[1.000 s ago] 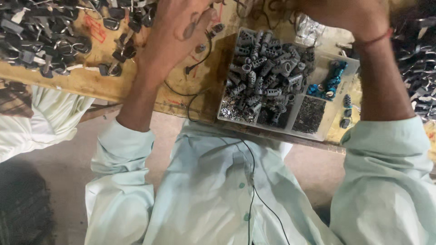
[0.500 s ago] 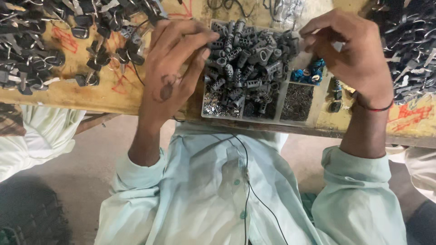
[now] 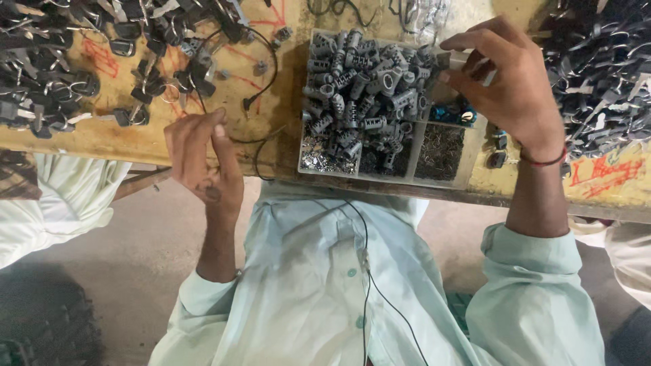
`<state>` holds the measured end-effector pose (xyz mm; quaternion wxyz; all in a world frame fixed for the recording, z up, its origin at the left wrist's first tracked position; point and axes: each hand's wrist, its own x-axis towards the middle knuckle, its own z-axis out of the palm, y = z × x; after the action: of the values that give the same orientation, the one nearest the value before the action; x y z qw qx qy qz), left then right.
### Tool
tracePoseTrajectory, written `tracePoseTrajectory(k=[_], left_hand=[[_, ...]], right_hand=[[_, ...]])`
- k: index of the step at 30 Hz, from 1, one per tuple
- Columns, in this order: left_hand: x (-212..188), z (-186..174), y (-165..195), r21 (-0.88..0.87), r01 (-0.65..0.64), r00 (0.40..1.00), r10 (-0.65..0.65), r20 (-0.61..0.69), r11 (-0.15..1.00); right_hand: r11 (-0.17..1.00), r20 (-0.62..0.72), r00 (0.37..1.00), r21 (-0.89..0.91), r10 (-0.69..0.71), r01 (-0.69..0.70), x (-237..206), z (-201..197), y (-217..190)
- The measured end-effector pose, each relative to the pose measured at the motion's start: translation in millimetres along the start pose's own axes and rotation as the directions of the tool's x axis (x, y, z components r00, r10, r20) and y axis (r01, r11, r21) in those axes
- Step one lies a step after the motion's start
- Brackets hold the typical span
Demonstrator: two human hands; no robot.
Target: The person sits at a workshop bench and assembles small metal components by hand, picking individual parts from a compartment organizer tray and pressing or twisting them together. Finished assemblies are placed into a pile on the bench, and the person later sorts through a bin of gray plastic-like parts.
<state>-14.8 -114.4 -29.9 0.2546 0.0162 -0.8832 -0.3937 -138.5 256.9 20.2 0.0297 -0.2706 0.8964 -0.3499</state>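
My left hand [image 3: 203, 159] is at the front edge of the yellow workbench [image 3: 135, 139], left of the tray. Its fingertips are pinched together on a thin black wire [image 3: 261, 88] that loops across the bench and ends in a small plug. My right hand [image 3: 512, 88] hovers over the right side of a compartmented tray [image 3: 468, 173]. Its thumb and fingers are closed on a small pale part that is mostly hidden. The tray holds a heap of grey ribbed cylindrical parts [image 3: 363, 95], a few blue parts [image 3: 451, 114] and fine metal bits [image 3: 441, 150].
Piles of black metal-and-plastic pieces lie at the bench's left [image 3: 54, 61] and right [image 3: 600, 68]. Red marks are scrawled on the bench top. Another person's pale sleeve [image 3: 61, 196] is at the left. A thin black cord hangs down my shirt [image 3: 366, 271].
My left hand has drawn away from the tray, leftward and back to the bench's front edge. My right hand has stayed over the tray's right side. The view has shifted.
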Motion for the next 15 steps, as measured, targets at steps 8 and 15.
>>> tracePoseTrajectory(k=[8, 15], left_hand=[[-14.7, 8.1, 0.3, -0.063, 0.059, 0.996, -0.063, -0.066, 0.996], [-15.1, 15.1, -2.1, -0.026, -0.001, 0.997, -0.001, -0.076, 1.0]], right_hand=[[0.883, -0.249, 0.904, 0.411, 0.348, -0.227, -37.5, -35.0, 12.5], [0.995, -0.046, 0.994, 0.006, 0.101, -0.101, -51.0, -23.6, 34.5]])
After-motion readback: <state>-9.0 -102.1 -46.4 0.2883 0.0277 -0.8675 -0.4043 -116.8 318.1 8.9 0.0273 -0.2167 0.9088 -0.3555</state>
